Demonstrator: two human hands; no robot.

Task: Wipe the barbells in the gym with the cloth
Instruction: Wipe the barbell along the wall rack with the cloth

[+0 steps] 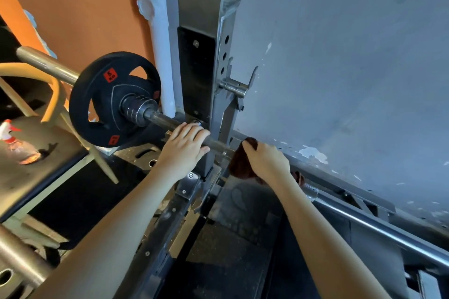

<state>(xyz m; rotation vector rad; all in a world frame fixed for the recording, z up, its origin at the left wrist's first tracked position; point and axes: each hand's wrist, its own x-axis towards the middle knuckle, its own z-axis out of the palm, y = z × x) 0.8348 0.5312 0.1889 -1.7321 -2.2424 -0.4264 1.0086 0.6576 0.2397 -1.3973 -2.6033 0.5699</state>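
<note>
Barbell [364, 217] lying low across the foot of the steel rack upright [196, 60]. Its long axis runs diagonally from the bare sleeve end at upper left, through the black weight plate [107, 109], to the lower right edge of view. A red label [110, 76] on the plate reads "5 KG"; a second red label lower on the plate is too blurred to read. Left hand [184, 147] curled over the shaft between collar and upright. Right hand [267, 160] clenched around a dark red cloth [239, 166] bunched on the shaft just right of the upright. Spray bottle [17, 145] stands on a flat surface at far left.
</note>
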